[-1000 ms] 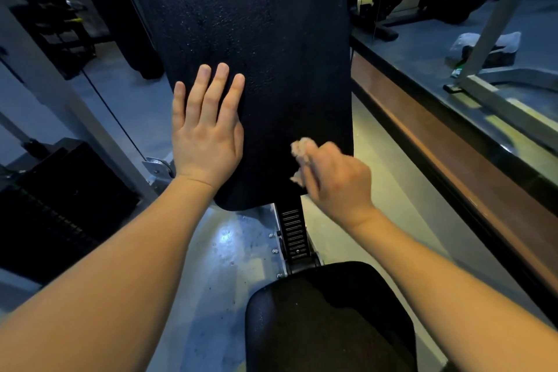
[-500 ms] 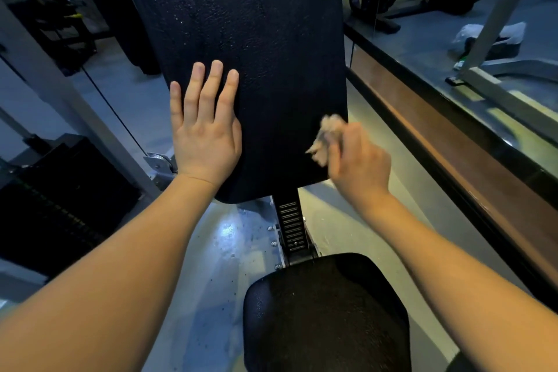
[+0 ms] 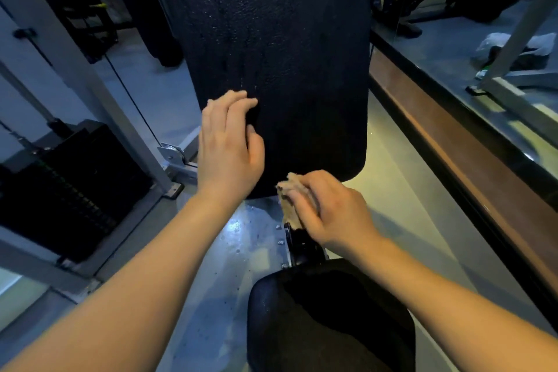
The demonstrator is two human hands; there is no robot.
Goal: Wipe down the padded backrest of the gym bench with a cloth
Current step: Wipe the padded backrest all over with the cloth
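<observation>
Black backrest (image 3: 277, 69): grained, vinyl-like padding in a tall slab with rounded lower corners, rising ahead of both hands. It is probably firm yet slightly yielding, and fixed in place.
Cloth (image 3: 290, 199): tan, crumpled, soft and light, lying against the backrest's bottom edge.
Right hand (image 3: 332, 211): fingers curled round the cloth. Keeping it wadded should give better pressure.
Left hand (image 3: 228, 148): fingers loosely bent and holding nothing, resting on the backrest's left edge.
Seat pad (image 3: 329, 320): black, below the right hand.

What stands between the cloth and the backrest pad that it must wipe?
Nothing visible. The right hand holds the cloth at the bottom edge of the backrest; the left hand rests on its left side, apart from the cloth.
</observation>
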